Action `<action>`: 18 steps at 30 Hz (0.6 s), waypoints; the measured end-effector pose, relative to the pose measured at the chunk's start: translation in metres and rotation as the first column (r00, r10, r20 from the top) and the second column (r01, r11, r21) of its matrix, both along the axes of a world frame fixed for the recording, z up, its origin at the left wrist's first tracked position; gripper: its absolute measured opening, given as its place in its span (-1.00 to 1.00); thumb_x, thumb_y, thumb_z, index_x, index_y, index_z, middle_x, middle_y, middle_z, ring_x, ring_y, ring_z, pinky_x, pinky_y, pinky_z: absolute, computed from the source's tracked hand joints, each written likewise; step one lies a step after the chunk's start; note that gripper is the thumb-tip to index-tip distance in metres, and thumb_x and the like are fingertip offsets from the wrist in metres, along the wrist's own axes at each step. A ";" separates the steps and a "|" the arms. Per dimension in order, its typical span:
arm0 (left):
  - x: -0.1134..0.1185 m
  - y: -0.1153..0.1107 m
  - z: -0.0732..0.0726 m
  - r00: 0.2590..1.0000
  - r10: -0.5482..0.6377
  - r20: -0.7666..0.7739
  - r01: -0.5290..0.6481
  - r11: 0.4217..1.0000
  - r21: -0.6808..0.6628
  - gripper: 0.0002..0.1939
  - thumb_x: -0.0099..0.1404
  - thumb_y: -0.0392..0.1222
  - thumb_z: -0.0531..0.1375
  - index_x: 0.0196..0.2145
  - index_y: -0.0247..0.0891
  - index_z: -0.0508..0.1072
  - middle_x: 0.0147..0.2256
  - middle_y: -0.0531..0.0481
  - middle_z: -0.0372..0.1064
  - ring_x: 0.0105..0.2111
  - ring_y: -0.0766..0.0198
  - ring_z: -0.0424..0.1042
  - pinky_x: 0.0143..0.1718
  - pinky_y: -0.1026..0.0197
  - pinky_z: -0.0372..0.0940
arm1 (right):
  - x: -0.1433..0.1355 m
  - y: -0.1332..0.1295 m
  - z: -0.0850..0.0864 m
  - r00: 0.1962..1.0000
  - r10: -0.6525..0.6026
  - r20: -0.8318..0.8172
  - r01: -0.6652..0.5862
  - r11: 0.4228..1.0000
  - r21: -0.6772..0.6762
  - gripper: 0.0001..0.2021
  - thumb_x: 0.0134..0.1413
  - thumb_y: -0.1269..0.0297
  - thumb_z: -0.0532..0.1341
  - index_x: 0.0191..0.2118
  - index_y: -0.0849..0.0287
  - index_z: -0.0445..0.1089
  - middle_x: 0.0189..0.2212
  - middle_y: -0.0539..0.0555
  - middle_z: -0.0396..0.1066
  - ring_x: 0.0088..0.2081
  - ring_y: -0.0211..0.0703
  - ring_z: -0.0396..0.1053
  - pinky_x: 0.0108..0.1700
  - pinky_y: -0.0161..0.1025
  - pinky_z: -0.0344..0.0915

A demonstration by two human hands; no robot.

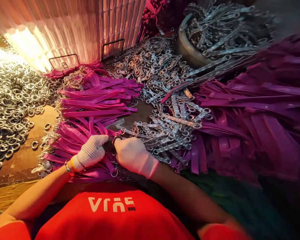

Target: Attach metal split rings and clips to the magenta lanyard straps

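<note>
My left hand (pixel 91 150), in a white dotted work glove, is closed with its thumb toward the right hand; what lies in its fingers is hidden. Close beside it my right hand (pixel 136 156), also gloved in white, is closed around the end of a magenta strap, where a dark loop (pixel 116 137) shows at the fingers. A small metal link (pixel 122 131) sits just above that loop. Under both hands lies a heap of magenta straps (pixel 90 103), with pale metal rings along its left edge. One ring (pixel 114 173) lies just below the hands.
Loose metal rings (pixel 12 100) are piled at the left on the wooden table (pixel 27 133). Flat metal links (pixel 165 123) spread right of the hands, below a full basin (pixel 187 43). Wide magenta strips (pixel 265 126) cover the right side. Corrugated panels (pixel 72 30) stand at the back.
</note>
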State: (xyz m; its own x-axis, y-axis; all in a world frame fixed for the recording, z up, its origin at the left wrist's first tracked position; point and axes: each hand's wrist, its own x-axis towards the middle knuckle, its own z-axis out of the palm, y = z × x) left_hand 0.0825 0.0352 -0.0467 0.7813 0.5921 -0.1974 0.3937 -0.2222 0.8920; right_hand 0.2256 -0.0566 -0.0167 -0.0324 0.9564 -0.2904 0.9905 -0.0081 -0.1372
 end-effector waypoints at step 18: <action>0.020 -0.001 0.033 0.585 0.806 -0.087 -0.159 0.009 -0.987 -0.82 0.30 -0.42 0.08 -0.24 -0.38 0.48 -0.32 -0.14 0.47 -0.41 0.34 0.45 -0.39 0.33 0.40 | 0.170 0.022 -0.027 0.844 -0.361 0.396 0.317 0.932 0.175 -0.76 0.07 0.50 0.10 -0.27 0.41 0.52 -0.27 0.50 0.46 -0.14 0.33 0.40 -0.24 0.01 0.20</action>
State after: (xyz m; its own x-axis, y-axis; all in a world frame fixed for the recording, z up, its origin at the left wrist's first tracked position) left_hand 0.1022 0.0337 -0.0133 0.5201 0.5188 -0.6785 -0.4439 0.8428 0.3043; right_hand 0.3957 -0.0346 -0.0440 0.4009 0.9098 -0.1073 0.8930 -0.3620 0.2674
